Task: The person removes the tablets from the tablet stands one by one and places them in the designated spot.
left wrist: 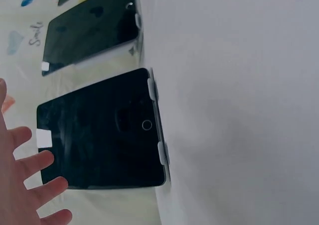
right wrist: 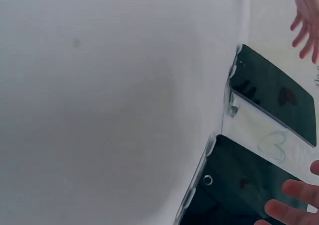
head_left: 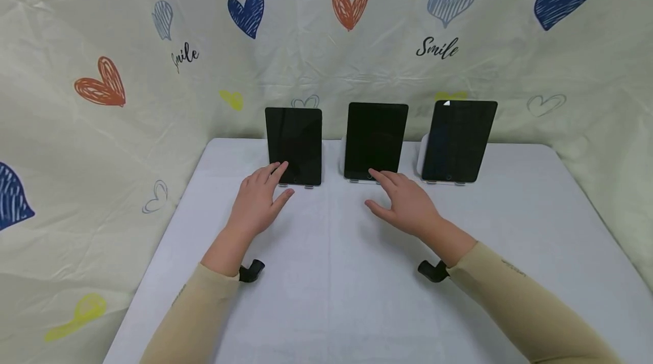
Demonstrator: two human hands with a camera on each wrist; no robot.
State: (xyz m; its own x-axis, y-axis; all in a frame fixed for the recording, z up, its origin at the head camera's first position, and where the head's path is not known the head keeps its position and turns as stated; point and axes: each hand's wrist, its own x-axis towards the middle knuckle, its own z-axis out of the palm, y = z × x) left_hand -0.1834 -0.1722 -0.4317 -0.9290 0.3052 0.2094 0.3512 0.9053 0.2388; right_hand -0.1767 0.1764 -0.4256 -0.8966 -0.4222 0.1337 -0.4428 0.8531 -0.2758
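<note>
Three black tablets with dark screens lean on stands along the back of the table: a left tablet, a middle tablet and a right tablet. My left hand hovers before the left tablet, fingers spread and holding nothing; its fingertips overlap the lower screen in the head view. In the left wrist view the fingers show over one end of that tablet. My right hand has its fingers spread in front of the middle tablet, its index fingertip near the home button, and grips nothing.
A white cloth covers the table. Behind it hangs a pale curtain printed with hearts and "Smile". Black wrist mounts stick out from under both beige sleeves. Small stand clips hold the tablets' lower edges.
</note>
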